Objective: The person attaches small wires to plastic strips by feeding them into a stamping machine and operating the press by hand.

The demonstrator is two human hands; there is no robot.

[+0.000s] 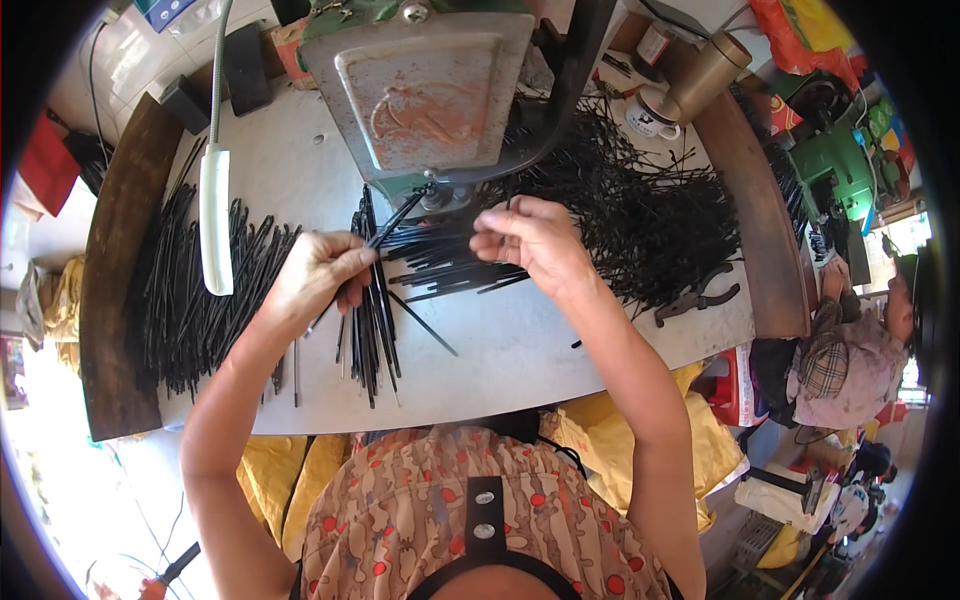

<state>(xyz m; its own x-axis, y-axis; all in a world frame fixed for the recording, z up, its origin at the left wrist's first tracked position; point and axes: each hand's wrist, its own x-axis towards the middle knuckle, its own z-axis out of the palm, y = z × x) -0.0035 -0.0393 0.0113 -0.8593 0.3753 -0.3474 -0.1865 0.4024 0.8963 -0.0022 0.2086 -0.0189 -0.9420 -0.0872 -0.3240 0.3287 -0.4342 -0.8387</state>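
Note:
My left hand (325,268) is closed around a thin black rod (398,218), which slants up toward the foot of the green machine (430,90). Below that hand, a narrow bundle of black rods (372,340) lies upright in the picture. My right hand (535,240) hovers over the middle rods, its thumb and fingers curled together and slightly blurred; what they pinch, if anything, is hard to make out. Under and beside it, more black rods (440,262) lie crosswise. A large tangle of black rods with bent or knobbed ends (640,210) spreads to the right.
Another pile of black rods (190,300) covers the left side. A white lamp (216,225) hangs over it. Pliers (697,298) rest at right, with a mug (650,115) behind. Wooden boards (115,290) edge the metal table (480,370). A co-worker (850,350) sits far right.

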